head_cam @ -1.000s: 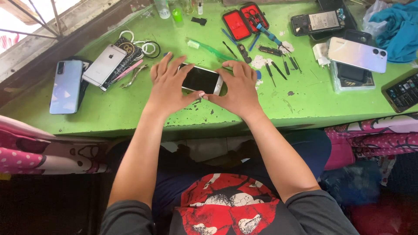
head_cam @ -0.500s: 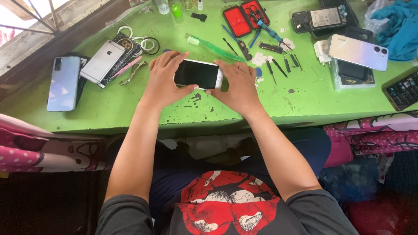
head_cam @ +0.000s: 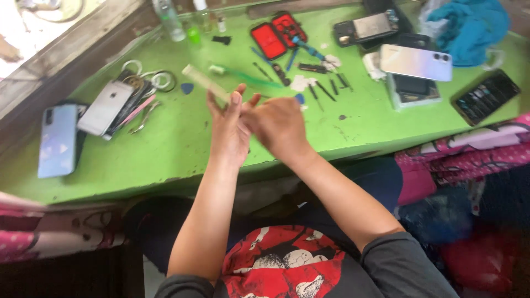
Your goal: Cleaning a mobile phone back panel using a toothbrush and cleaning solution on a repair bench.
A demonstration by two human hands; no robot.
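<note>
Head view. I saw both hands raised together over the middle of the green table. The left hand stood palm-up with fingers spread, and a phone, seen nearly edge-on as a pale thin slab, rested tilted against its fingertips, jutting up and to the left. The right hand lay curled just beside the left, touching it near the thumb; I could not tell whether it gripped the phone or only pressed against the left hand. Motion blur softened both hands and the phone.

Edges and room: the near table edge ran just under the wrists. To the left lay open green surface before a silver phone, tweezers and a blue phone near the left edge. Behind the hands lay a blue pick, a green tool, loose screwdriver bits and a red case. To the right, bare surface separated the hands from a pale phone on a box and a dark screen near the far right edge.

The phone showed only its light, slim side; its face was hidden.
</note>
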